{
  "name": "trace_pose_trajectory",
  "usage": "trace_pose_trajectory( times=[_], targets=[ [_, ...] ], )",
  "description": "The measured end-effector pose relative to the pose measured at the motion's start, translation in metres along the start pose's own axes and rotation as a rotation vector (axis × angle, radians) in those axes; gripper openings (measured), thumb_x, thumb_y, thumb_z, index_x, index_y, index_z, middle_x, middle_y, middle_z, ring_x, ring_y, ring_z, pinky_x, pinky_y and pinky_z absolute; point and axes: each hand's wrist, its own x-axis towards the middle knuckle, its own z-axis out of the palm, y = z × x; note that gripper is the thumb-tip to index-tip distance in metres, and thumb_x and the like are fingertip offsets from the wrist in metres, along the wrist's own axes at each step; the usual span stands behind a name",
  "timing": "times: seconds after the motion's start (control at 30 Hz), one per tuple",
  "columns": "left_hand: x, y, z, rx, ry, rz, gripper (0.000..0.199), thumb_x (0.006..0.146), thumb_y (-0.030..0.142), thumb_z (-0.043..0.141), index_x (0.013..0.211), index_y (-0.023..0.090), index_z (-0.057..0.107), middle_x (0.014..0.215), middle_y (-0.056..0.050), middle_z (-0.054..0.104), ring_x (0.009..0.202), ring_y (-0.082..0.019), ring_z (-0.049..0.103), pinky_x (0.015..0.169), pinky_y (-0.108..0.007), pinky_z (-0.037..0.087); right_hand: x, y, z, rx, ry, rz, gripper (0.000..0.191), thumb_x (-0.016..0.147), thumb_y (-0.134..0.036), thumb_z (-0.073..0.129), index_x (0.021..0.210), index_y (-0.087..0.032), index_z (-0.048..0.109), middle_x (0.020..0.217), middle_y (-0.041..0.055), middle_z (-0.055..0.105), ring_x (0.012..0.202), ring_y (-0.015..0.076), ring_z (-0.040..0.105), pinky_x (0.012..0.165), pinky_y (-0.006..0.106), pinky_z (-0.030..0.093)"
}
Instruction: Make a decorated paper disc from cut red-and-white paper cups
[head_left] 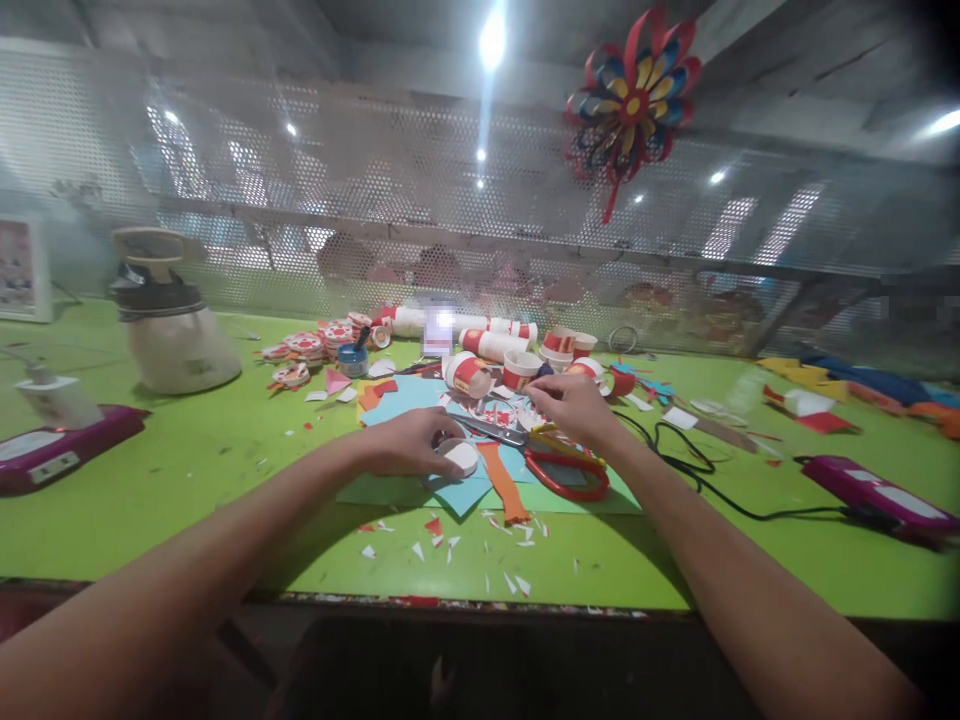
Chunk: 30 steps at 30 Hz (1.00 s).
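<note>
My left hand (409, 442) is curled around a round white paper piece (459, 458), with the thumb on it, above light blue paper (459, 494). My right hand (576, 408) is closed in a pinch beside the paper cups. Whatever its fingertips hold is too small to make out. Between the hands lie scissors with red handles (566, 490), the blades pointing to the left. An orange paper strip (501, 484) rests below the blades. Just behind are a tipped red-and-white paper cup (468, 376) and an upright paper cup (519, 371).
Stacked paper cups (495, 345) lie farther back. A blue jar (352, 358) stands by red-patterned paper pieces (304, 345). A large bottle (172, 330) and a purple power strip (75, 445) are at left. Black cable (765, 515) reaches another purple power strip (874, 492) at right. Paper scraps litter the front.
</note>
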Motion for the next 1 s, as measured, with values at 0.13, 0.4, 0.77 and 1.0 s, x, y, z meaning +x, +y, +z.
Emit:
trace_pose_trajectory(
  times=[0.13, 0.4, 0.77, 1.0],
  targets=[
    [0.003, -0.008, -0.015, 0.011, -0.03, -0.003, 0.044, 0.069, 0.05, 0.067, 0.103, 0.022, 0.07, 0.101, -0.005, 0.068, 0.093, -0.024, 0.06, 0.078, -0.03, 0.044, -0.001, 0.001, 0.0, -0.028, -0.039, 0.0, 0.031, 0.085, -0.031, 0.052, 0.078, -0.012, 0.076, 0.061, 0.0041, 0.068, 0.056, 0.0147, 0.056, 0.053, 0.026, 0.04],
    [0.002, -0.026, -0.019, -0.063, -0.018, -0.004, 0.057, 0.065, 0.04, 0.074, 0.118, 0.024, 0.063, 0.115, -0.007, 0.065, 0.097, -0.023, 0.059, 0.084, -0.032, 0.045, -0.006, -0.012, 0.001, -0.007, -0.082, -0.034, 0.028, 0.083, -0.031, 0.054, 0.079, -0.014, 0.076, 0.076, 0.0085, 0.076, 0.062, 0.0197, 0.063, 0.058, 0.03, 0.044],
    [-0.007, -0.04, -0.035, -0.255, 0.222, 0.013, 0.045, 0.094, 0.047, 0.036, 0.107, 0.013, 0.064, 0.104, -0.012, 0.069, 0.086, -0.018, 0.064, 0.079, -0.033, 0.052, -0.026, -0.045, 0.015, 0.012, -0.23, -0.206, 0.023, 0.09, -0.031, 0.052, 0.092, -0.018, 0.071, 0.088, 0.009, 0.068, 0.08, 0.0219, 0.06, 0.072, 0.035, 0.048],
    [-0.018, -0.039, -0.051, -0.141, 0.224, -0.015, 0.043, 0.082, 0.04, 0.056, 0.114, 0.011, 0.062, 0.106, -0.013, 0.069, 0.096, -0.022, 0.063, 0.084, -0.034, 0.049, -0.047, -0.083, 0.009, -0.101, -0.568, -0.42, 0.059, 0.075, -0.023, 0.063, 0.133, -0.028, 0.05, 0.124, 0.0102, 0.052, 0.118, 0.0311, 0.041, 0.103, 0.05, 0.033]
  ],
)
